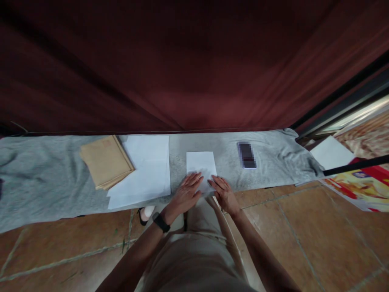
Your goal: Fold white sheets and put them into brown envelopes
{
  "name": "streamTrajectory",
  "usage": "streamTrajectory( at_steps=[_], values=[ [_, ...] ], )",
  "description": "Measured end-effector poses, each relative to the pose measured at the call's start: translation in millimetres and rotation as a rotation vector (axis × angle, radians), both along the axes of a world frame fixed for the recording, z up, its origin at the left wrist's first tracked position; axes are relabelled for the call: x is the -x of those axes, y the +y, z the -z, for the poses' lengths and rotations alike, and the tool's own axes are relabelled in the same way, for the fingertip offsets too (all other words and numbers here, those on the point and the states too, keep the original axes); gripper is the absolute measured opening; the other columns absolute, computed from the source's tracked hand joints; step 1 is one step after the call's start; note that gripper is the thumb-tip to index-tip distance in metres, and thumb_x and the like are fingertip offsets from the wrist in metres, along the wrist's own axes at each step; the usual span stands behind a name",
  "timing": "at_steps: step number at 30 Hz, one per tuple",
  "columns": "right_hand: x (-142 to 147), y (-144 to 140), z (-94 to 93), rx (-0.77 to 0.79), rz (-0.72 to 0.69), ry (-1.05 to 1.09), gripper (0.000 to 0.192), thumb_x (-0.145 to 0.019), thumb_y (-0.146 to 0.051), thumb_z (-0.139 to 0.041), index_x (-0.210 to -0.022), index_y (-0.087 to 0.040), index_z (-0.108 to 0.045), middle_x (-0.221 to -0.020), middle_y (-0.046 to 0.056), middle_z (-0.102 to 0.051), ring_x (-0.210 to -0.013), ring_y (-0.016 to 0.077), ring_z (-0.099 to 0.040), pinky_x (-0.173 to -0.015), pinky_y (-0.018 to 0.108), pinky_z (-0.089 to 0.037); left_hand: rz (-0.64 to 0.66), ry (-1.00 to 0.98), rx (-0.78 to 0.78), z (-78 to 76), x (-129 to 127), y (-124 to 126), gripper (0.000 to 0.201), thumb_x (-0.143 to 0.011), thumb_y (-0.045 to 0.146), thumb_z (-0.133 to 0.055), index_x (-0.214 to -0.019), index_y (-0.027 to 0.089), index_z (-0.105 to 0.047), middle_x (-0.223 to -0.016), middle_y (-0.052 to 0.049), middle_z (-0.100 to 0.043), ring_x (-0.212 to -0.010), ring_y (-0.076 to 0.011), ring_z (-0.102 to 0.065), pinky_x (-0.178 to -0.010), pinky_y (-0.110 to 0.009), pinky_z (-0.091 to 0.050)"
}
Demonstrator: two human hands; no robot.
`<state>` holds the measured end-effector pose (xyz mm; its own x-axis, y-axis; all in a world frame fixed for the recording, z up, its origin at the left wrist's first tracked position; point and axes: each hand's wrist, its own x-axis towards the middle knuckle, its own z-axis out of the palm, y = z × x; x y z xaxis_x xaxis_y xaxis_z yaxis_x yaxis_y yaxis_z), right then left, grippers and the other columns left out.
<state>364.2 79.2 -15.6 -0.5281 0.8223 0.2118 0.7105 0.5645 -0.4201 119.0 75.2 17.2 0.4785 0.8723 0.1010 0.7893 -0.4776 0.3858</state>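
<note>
Paper (pixel 201 161) lies flat on the grey cloth (pixel 212 142) over the desk (pixel 279 162), straight in front of me, near end at about the front edge. Main risk, I'd say, is skew: if my left hand (pixel 186 194) bears down harder than my right hand (pixel 225 197), the paper could turn or buckle. Cloth looks soft and rucked in places, so it may slide along too. Near end is right by the drop, so a pull toward me could bring it over. Sheets (pixel 152 166) on the left lie loose, partly under the envelopes (pixel 106 162); a wide sweep of my left could shift them. Phone (pixel 247 155) sits off to the right, apart from both hands. Grip: left rests flat on the paper's near left part, thumb apart from fingers, clamped on nothing. Right has fingertips at the near right corner; can't tell if it pinches. Most of the paper lies beyond the grip, far end uncovered; near end mostly hidden, can't tell if it's folded.
</note>
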Motion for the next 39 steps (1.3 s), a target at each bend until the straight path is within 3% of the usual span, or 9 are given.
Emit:
streamTrajectory(
  at_steps=[3, 8, 20, 24, 28, 30, 34, 39],
  values=[
    [-0.4, 0.7, 1.3, -0.012, -0.019, -0.009, 0.057, -0.093, -0.012, -0.048, -0.150, -0.021, -0.050, -0.160, 0.011, -0.043, -0.148, 0.0254, -0.040, -0.122, 0.052, -0.035, -0.003, 0.087, -0.048, 4.7, -10.2, 21.1, 0.055, -0.104, 0.039, -0.039, -0.153, 0.015, -0.043, -0.162, -0.011, -0.040, -0.152, -0.0231, -0.033, -0.126, -0.045, -0.026],
    [-0.3, 0.3, 6.6, -0.038, -0.008, -0.023, 0.059, -0.094, -0.013, -0.048, -0.152, -0.022, -0.047, -0.161, 0.010, -0.042, -0.148, 0.0249, -0.039, -0.123, 0.051, -0.034, -0.053, 0.160, -0.090, 17.8, -22.5, 48.1, 0.057, -0.105, 0.044, -0.035, -0.154, 0.016, -0.041, -0.164, -0.010, -0.036, -0.154, -0.0249, -0.029, -0.127, -0.047, -0.023],
    [0.3, -0.9, 12.3, -0.057, 0.000, -0.001, 0.061, -0.093, -0.013, -0.050, -0.153, -0.024, -0.045, -0.160, 0.010, -0.043, -0.148, 0.0250, -0.040, -0.122, 0.051, -0.035, -0.190, 0.163, -0.091, 27.3, -0.6, 102.6, 0.060, -0.105, 0.043, -0.033, -0.157, 0.014, -0.037, -0.165, -0.012, -0.032, -0.155, -0.0243, -0.025, -0.128, -0.045, -0.018],
    [0.7, -0.5, 11.5, -0.054, 0.003, -0.004, 0.060, -0.092, -0.013, -0.051, -0.152, -0.023, -0.046, -0.161, 0.009, -0.043, -0.148, 0.0251, -0.039, -0.122, 0.051, -0.035, -0.237, 0.141, -0.084, 26.7, 9.6, 112.6, 0.058, -0.105, 0.041, -0.032, -0.158, 0.017, -0.036, -0.164, -0.009, -0.036, -0.155, -0.0226, -0.026, -0.128, -0.044, -0.017],
    [0.1, 0.7, 11.8, -0.047, 0.005, 0.004, 0.059, -0.092, -0.012, -0.050, -0.150, -0.023, -0.048, -0.160, 0.009, -0.044, -0.148, 0.0246, -0.040, -0.122, 0.051, -0.035, -0.318, 0.127, -0.079, 19.4, 6.7, 106.9, 0.059, -0.105, 0.037, -0.028, -0.157, 0.010, -0.037, -0.163, -0.014, -0.036, -0.155, -0.0257, -0.027, -0.128, -0.047, -0.020],
    [-0.3, 1.9, 11.5, -0.044, -0.003, 0.012, 0.059, -0.091, -0.011, -0.051, -0.149, -0.023, -0.049, -0.159, 0.010, -0.044, -0.147, 0.0246, -0.041, -0.122, 0.051, -0.035, -0.250, 0.104, -0.091, 14.6, -3.8, 98.0, 0.059, -0.106, 0.037, -0.027, -0.157, 0.009, -0.036, -0.163, -0.015, -0.036, -0.155, -0.0252, -0.027, -0.127, -0.047, -0.022],
    [-0.4, 5.7, 8.3, -0.034, -0.025, 0.000, 0.060, -0.089, -0.010, -0.054, -0.147, -0.022, -0.052, -0.159, 0.011, -0.045, -0.147, 0.0261, -0.041, -0.122, 0.052, -0.035, 0.058, 0.067, -0.111, 13.2, -33.2, 79.9, 0.055, -0.107, 0.038, -0.028, -0.156, 0.016, -0.038, -0.164, -0.008, -0.037, -0.155, -0.0205, -0.027, -0.128, -0.043, -0.022],
    [-1.1, 11.2, 2.4, -0.017, -0.044, -0.031, 0.061, -0.087, -0.006, -0.054, -0.145, -0.022, -0.055, -0.157, 0.011, -0.047, -0.147, 0.0271, -0.041, -0.122, 0.052, -0.035, 0.079, 0.081, -0.111, 23.8, -47.3, 80.5, 0.052, -0.107, 0.039, -0.028, -0.153, 0.020, -0.044, -0.164, -0.005, -0.038, -0.154, -0.0218, -0.029, -0.128, -0.047, -0.021]
  ],
)
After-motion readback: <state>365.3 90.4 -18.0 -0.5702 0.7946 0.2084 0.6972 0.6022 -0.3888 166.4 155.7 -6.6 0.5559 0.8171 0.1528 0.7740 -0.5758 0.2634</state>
